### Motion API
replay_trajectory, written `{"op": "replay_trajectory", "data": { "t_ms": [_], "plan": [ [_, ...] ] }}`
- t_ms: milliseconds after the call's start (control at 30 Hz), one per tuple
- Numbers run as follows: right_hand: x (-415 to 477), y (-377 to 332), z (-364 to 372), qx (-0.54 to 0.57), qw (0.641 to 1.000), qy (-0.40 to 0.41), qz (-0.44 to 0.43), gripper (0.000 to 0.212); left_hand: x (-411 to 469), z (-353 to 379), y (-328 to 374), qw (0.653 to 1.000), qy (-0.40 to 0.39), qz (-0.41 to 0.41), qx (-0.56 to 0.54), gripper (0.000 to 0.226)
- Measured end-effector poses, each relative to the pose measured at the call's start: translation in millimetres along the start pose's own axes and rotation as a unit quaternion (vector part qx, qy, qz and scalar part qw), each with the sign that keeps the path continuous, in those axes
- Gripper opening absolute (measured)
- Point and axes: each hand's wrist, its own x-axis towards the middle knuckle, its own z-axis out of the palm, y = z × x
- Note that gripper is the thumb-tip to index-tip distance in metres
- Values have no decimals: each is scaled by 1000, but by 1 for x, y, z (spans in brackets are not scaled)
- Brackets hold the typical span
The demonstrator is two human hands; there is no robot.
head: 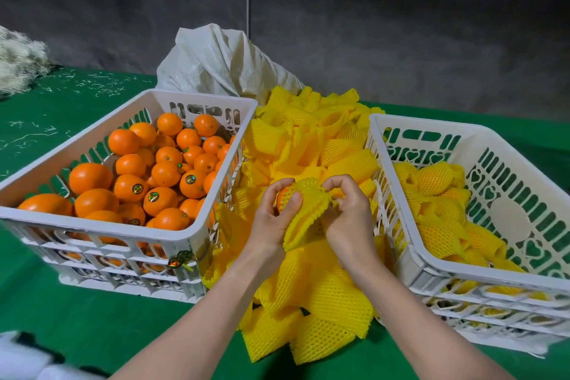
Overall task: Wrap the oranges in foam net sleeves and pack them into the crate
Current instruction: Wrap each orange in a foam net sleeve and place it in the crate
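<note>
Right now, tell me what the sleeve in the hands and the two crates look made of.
Foam net sleeve: soft yellow foam mesh, matte; it bends, with net holes. Left crate and right crate: probably moulded white plastic, faintly glossy, slotted walls.

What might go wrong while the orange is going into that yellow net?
The orange is only partly inside the foam sleeve, so it might slip from the left hand onto the pile of loose sleeves. The right hand pinches the sleeve's edge; pulling hard might tear it.

No readable text anywhere.
</note>
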Motion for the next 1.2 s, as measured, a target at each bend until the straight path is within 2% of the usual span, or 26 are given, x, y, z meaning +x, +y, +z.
{"op": "replay_trajectory", "data": {
  "t_ms": [100,200,267,333,400,467,533,600,667,800,900,1000,1100,1200],
  "plan": [
    [-1,2,3,-1,1000,17,18,11,2,-5,3,999,7,-14,-43,35],
    [-2,3,7,44,995,-25,87,11,5,-7,4,987,19,-89,-136,33],
    [-4,3,11,17,994,-47,95,11,7,-5,5,974,44,-135,-177,39],
    [-7,2,14,29,992,-58,107,10,8,-2,5,971,55,-127,-194,52],
    [-4,0,12,140,980,-33,135,11,11,-1,7,963,63,-130,-228,54],
    [5,-2,5,252,953,8,166,12,12,-1,10,960,66,-149,-226,52],
    [15,-4,0,281,944,24,174,14,13,1,10,965,56,-163,-198,50],
    [21,-2,1,283,941,39,181,18,12,5,9,963,40,-180,-196,40],
    [24,0,6,283,937,73,193,22,10,8,10,966,32,-178,-185,40],
    [21,8,14,204,963,82,156,22,8,12,15,970,31,-156,-186,38],
    [14,14,18,206,964,79,149,33,10,17,16,975,93,-139,-146,31],
    [9,17,21,179,976,38,121,32,14,18,20,970,141,-142,-139,28],
    [13,10,21,158,969,12,188,31,17,15,18,964,198,-122,-130,12],
    [18,10,18,149,948,-36,279,49,19,12,14,959,255,-93,-84,13]
  ]
}}
